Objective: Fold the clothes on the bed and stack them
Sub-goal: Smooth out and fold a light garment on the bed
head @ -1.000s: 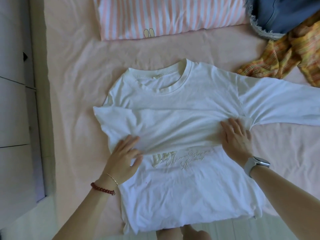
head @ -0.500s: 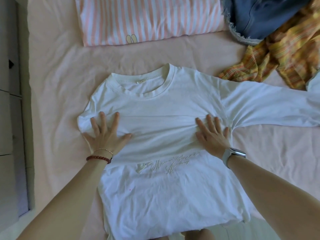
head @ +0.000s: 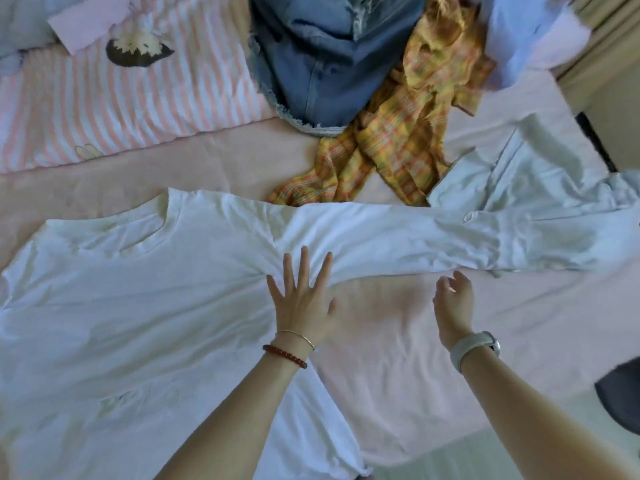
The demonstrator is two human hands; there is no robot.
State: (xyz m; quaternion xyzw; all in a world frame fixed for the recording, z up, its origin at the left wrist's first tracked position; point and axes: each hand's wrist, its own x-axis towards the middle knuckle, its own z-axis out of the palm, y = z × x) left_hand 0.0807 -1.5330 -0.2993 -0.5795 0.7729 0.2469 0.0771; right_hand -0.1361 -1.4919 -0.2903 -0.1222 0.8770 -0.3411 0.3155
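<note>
White long-sleeved shirt [head: 138, 306] lies spread flat, front up, on the pink bed [head: 415, 358], its body to the left of both hands and its right sleeve [head: 398, 237] stretched out straight just beyond the fingertips toward a pale blue garment [head: 540, 174]. Half a second ago the left hand pressed the shirt's far left side and the right hand lay on the seam under the sleeve; now the left hand [head: 303, 306] has crossed over to that same armpit spot, and the right hand [head: 452, 306] has lifted off the cloth and moved out to the right. The view has swung right as well, so more of the clothes heap shows. The left hand lies palm down with its fingers [head: 304, 268] straight and spread apart, pressing the cloth where sleeve meets body; a red bead bracelet [head: 284, 355] and a thin gold bangle [head: 298, 338] ring its wrist. The right hand hovers over the bare sheet just below the sleeve's lower edge, fingers loosely curled, somewhat blurred, holding nothing; a watch [head: 476, 346] sits on its wrist. Beyond the fingers lie a yellow plaid cloth [head: 398, 133], blue denim [head: 318, 64] and a pink striped pillow [head: 121, 109].
</note>
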